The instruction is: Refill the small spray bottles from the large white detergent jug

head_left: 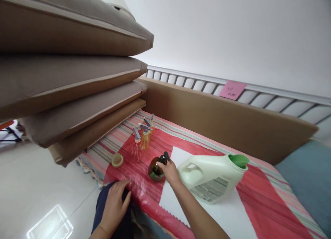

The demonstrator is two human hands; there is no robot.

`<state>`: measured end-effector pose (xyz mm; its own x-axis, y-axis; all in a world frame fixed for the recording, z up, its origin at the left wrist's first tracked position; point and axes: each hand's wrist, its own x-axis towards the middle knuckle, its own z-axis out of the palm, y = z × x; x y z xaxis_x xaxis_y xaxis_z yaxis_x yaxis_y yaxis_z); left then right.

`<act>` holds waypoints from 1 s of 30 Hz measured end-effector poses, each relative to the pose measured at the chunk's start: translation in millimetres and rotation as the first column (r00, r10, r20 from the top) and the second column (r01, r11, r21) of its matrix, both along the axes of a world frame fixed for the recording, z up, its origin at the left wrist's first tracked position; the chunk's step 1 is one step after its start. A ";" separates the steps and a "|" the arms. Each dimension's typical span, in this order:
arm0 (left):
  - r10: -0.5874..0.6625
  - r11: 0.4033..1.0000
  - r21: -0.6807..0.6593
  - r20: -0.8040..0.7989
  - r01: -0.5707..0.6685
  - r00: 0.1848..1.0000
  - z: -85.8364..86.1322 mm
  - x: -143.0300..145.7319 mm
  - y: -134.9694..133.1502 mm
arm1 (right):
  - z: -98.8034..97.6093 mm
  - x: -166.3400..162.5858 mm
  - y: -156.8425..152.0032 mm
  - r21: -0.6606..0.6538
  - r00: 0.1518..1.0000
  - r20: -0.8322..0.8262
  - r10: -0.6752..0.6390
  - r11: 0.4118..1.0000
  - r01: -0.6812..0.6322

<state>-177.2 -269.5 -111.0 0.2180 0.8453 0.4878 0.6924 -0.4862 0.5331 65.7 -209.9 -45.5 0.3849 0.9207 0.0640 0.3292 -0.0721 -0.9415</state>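
Observation:
My right hand (170,171) grips the black pump top of a small dark brown bottle (155,169) with a green base, held tilted over the red striped mat (134,156). My left hand (115,204) rests palm down on my dark-clothed knee at the mat's near edge, holding nothing. A large pale green detergent jug (212,177) with a green spout lies on its side just right of my right hand, on a white cloth (222,215).
Three clear spray bottles (143,133) stand further back on the mat. A small round yellowish lid (117,159) lies at the left. Stacked grey-brown cushions (64,77) overhang the left side. A brown board (227,121) and white rail with a pink note (232,90) run behind.

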 end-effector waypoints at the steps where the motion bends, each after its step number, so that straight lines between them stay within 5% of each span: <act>1: -0.024 0.999 -0.021 0.050 0.025 0.998 4.8 13.8 3.7 | -2.9 -2.6 -5.2 -0.003 1.000 -0.003 0.002 1.000 -0.002; 5: -0.168 0.979 -0.081 0.206 0.188 0.964 21.7 82.4 26.1 | -12.8 -8.8 -16.5 -0.009 1.000 -0.006 0.013 1.000 -0.013; 10: -0.131 0.964 -0.171 0.362 0.204 0.923 18.9 133.9 54.0 | -8.8 -3.0 -16.1 0.009 0.998 0.024 0.066 0.998 -0.066; 20: -0.217 0.960 -0.086 0.374 0.267 0.902 16.7 133.8 58.4 | 10.0 -3.0 -21.0 0.083 0.998 0.011 0.058 0.995 -0.059; 30: -0.212 0.961 -0.107 0.306 0.255 0.928 10.5 133.5 59.5 | 76.9 5.1 -32.7 0.296 0.998 -0.063 -0.003 0.955 0.021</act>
<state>-43.8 -210.0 -100.5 0.2849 0.8526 0.4381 0.3739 -0.5197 0.7682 70.7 -242.6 31.3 0.4077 0.8591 0.3093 0.2715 0.2093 -0.9394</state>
